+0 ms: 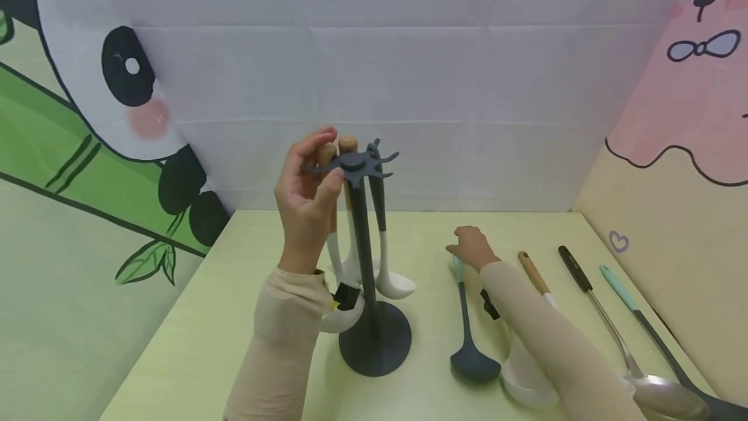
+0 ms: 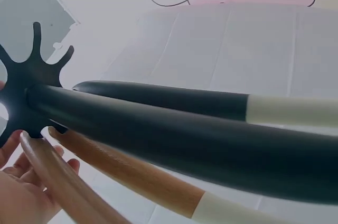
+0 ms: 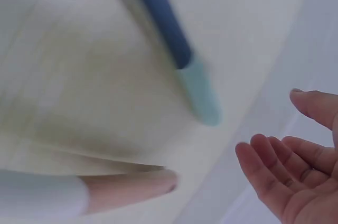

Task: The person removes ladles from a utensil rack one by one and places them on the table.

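Note:
My left hand point(image 1: 306, 197) is at the top of a dark utensil rack point(image 1: 374, 343), its thumb and fingers around one hook of the rack's crown. White-headed utensils hang there: two with wooden handles point(image 2: 132, 171) beside that hand, and a white spoon point(image 1: 394, 284) with a dark handle on the far side. My right hand point(image 1: 473, 247) hovers just past the mint handle end of a dark ladle point(image 1: 474, 364) lying on the table. In the right wrist view, the fingers point(image 3: 264, 176) are spread, holding nothing, apart from the mint handle point(image 3: 200, 94).
Right of the ladle lie a white utensil with a wooden handle point(image 1: 532, 271), a metal ladle point(image 1: 666, 395) with a dark handle, and a dark utensil with a mint handle point(image 1: 619, 286). A white cloth wall point(image 1: 397, 76) stands behind the pale yellow table point(image 1: 193, 343).

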Demonstrator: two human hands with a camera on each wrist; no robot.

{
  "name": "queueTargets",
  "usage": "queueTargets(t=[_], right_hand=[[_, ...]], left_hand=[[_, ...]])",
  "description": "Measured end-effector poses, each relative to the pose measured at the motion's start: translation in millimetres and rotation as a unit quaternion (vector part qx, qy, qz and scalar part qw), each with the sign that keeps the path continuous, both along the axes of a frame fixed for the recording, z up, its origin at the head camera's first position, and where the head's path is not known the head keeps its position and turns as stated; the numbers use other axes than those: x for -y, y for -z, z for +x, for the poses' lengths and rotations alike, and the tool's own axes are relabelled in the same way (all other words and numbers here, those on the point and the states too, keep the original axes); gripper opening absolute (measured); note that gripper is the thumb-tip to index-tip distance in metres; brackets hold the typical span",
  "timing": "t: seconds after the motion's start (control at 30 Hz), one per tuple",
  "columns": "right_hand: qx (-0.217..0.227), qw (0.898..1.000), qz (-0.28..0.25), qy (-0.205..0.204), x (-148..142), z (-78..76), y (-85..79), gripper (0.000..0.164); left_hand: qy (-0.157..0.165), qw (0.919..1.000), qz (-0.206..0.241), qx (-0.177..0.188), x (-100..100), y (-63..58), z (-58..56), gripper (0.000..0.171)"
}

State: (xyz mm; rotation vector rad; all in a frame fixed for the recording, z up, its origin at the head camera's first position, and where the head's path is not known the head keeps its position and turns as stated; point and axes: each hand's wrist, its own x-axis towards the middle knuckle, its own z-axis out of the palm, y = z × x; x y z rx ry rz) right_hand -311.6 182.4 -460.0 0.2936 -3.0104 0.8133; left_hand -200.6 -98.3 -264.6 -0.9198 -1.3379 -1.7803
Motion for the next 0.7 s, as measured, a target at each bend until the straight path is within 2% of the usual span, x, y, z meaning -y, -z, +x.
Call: queueTargets(t=[0.07, 0.17, 0.23, 0.3, 0.4, 0.53, 0.63, 0.7], right_hand=[[-0.022, 1.000, -0.022, -0.006, 2, 3.0, -14.4, 0.041], [-0.051, 0.995, -0.085, -0.018, 8, 10.8, -38.5, 0.042], [-0.065, 0.988, -0.140, -0.030, 15, 18.8, -55.5, 0.040], [-0.071, 0.976, -0.197, -0.054, 23, 28.1, -71.3, 0.038], [-0.063, 0.952, -0.280, -0.107, 38, 44.1, -91.4, 0.038], [-0.026, 0.908, -0.366, -0.200, 57, 67.5, -109.9, 0.042], [-0.001, 0.883, -0.394, -0.255, 69, 82.5, -118.3, 0.046], [0.003, 0.874, -0.398, -0.278, 76, 90.2, -122.4, 0.047]], left_hand=[[-0.042, 0.9990, -0.013, 0.005, 0, 0.2, 1.7, 0.045], [-0.056, 0.9983, -0.016, 0.007, -2, 0.6, 3.7, 0.051], [-0.060, 0.9981, -0.014, 0.003, -3, 1.0, 5.7, 0.061], [-0.080, 0.9967, -0.015, -0.007, -5, 1.2, 8.7, 0.073], [-0.122, 0.9918, -0.024, -0.029, -9, 0.8, 14.0, 0.086], [-0.194, 0.9783, -0.040, -0.062, -14, -0.1, 18.8, 0.087], [-0.236, 0.9676, -0.039, -0.082, -18, -1.0, 20.2, 0.079], [-0.252, 0.9629, -0.032, -0.091, -20, -1.8, 20.4, 0.073]])
